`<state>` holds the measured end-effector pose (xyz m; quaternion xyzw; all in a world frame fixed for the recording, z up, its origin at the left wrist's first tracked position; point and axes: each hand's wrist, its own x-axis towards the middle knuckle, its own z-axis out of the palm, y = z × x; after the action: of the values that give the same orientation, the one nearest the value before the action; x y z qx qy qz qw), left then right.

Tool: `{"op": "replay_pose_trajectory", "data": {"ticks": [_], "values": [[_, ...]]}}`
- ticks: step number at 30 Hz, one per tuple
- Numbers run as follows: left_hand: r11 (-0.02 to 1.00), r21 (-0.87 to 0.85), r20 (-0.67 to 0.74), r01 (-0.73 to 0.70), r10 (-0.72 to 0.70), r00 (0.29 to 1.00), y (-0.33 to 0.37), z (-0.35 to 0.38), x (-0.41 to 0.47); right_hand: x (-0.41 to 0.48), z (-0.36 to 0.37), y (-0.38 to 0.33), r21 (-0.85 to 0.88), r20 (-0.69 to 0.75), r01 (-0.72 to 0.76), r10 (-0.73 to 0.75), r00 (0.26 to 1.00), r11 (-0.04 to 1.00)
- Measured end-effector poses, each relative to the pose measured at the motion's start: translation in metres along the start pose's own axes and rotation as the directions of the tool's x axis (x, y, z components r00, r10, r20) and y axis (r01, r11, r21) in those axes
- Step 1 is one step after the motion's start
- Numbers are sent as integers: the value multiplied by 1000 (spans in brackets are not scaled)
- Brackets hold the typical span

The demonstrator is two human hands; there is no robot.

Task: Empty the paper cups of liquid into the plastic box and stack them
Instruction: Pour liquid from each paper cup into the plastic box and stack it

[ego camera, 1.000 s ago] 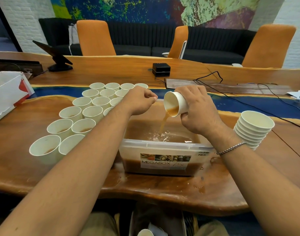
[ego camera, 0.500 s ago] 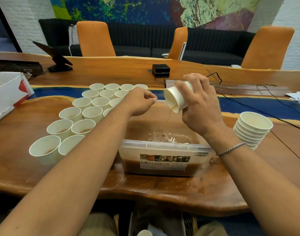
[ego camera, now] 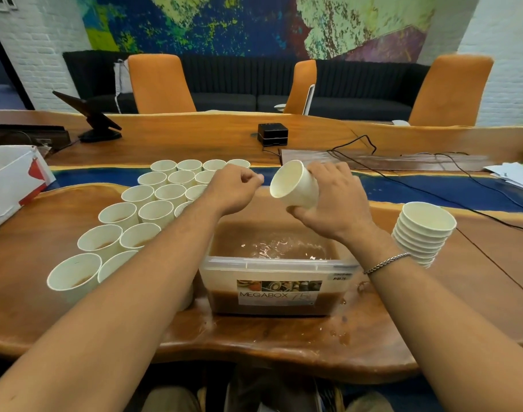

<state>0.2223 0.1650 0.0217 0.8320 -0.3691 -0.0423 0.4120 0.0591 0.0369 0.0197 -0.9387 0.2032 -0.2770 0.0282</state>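
My right hand (ego camera: 333, 203) grips a white paper cup (ego camera: 294, 185) above the clear plastic box (ego camera: 272, 264). The cup is tipped with its mouth facing left and looks empty inside. Brown liquid ripples in the box. My left hand (ego camera: 233, 188) hovers just left of the cup with fingers curled and holds nothing. Several white cups (ego camera: 126, 224) with brown liquid stand in rows left of the box. A leaning stack of empty cups (ego camera: 422, 233) stands right of the box.
Drops of spilled liquid (ego camera: 340, 337) lie on the wooden table (ego camera: 31, 263) by the box's front right. A white cardboard box (ego camera: 7, 185) sits far left. Black cables (ego camera: 417, 179), a small black device (ego camera: 272, 134) and papers (ego camera: 515, 175) lie behind.
The pouring has stopped: my right hand has turned the cup from mouth-down over the box back towards level. My left hand has stayed in place.
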Motion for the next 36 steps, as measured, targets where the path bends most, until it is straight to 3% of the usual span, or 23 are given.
{"op": "replay_pose_trajectory", "data": {"ticks": [3, 9, 17, 24, 31, 36], "values": [[990, -143, -105, 4, -19, 994, 15, -6, -6, 0, -5, -2, 124, -11, -98, 101, 995, 987], [934, -359, 64, -5, 30, 998, 63, -1, -27, -3, -32, -7, 309, -59, -181, 208, 976, 934], [862, -501, 74, -76, 130, 989, 144, 18, -36, -11, -120, 26, 397, -63, -273, 323, 944, 876], [863, -476, 100, -167, 242, 965, 198, 62, -43, -36, -153, 74, 359, -91, -350, 406, 910, 865], [895, -431, 182, -120, 216, 959, 200, 98, -48, -54, -142, 96, 394, -12, -420, 461, 887, 818], [914, -397, 237, -86, 192, 952, 184, 105, -43, -62, -130, 103, 349, 136, -525, 512, 848, 776]]}}
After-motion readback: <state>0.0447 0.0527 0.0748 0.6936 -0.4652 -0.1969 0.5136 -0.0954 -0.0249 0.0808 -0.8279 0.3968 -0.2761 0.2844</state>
